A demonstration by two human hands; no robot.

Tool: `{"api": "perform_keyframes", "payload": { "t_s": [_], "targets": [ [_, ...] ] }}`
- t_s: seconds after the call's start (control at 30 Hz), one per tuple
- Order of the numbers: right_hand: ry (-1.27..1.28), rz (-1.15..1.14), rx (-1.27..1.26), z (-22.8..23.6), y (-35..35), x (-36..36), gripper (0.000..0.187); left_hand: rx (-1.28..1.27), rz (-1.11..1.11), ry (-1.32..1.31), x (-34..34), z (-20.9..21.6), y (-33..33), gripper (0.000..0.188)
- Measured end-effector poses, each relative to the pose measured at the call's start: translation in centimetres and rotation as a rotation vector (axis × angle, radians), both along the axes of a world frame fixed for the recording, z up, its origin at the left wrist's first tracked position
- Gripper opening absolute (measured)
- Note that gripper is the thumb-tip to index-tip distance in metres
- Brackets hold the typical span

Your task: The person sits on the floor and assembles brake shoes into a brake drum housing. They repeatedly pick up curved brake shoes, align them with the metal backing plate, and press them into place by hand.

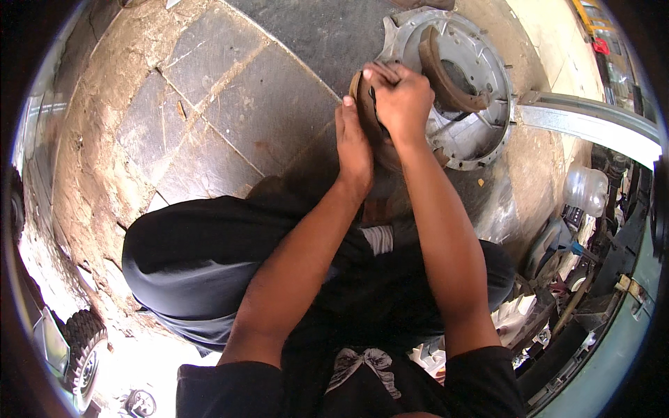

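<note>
Laying straight fingers along a curved brown piece (365, 104): left hand (355, 150); whether grasping, cannot tell. Right hand (402, 101) is clenching fingers over it, contents hidden. Piece is sitting beside a round grey housing (488, 136); second curved piece (437, 66) is lying within.

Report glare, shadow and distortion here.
Head view: glare whites out the ground at lower left; head view: fisheye curvature bends the metal rail near the right rim; head view: folds in the black trousers sink into darkness; head view: the right hand looks reasonably sharp.
</note>
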State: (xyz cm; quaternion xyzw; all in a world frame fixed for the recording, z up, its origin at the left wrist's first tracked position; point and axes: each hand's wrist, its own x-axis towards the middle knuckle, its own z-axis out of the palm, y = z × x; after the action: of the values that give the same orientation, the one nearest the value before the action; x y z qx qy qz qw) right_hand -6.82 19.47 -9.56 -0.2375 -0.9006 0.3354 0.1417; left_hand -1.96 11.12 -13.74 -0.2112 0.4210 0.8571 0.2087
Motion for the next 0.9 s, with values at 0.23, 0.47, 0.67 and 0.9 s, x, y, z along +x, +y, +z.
{"api": "perform_keyframes", "payload": {
  "t_s": [0.23, 0.47, 0.67, 0.9],
  "targets": [
    [0.021, 0.058, 0.062, -0.1, 0.0, 1.0, 0.023, -0.043, 0.034, 0.002, 0.0, -0.2, 0.2, 0.062],
    [0.015, 0.053, -0.003, -0.3, -0.2, 1.9, 0.021, 0.01, 0.003, 0.006, -0.1, -0.8, 0.0, 0.069],
    [0.04, 0.07, 0.016, -0.8, 0.3, 0.9, 0.024, 0.005, 0.006, -0.009, -0.1, 0.1, 0.1, 0.063],
    [-0.037, 0.047, 0.074, -0.8, 0.8, 0.0, 0.026, 0.055, -0.002, 0.018, 0.0, -0.5, 0.1, 0.064]
  ]
}}
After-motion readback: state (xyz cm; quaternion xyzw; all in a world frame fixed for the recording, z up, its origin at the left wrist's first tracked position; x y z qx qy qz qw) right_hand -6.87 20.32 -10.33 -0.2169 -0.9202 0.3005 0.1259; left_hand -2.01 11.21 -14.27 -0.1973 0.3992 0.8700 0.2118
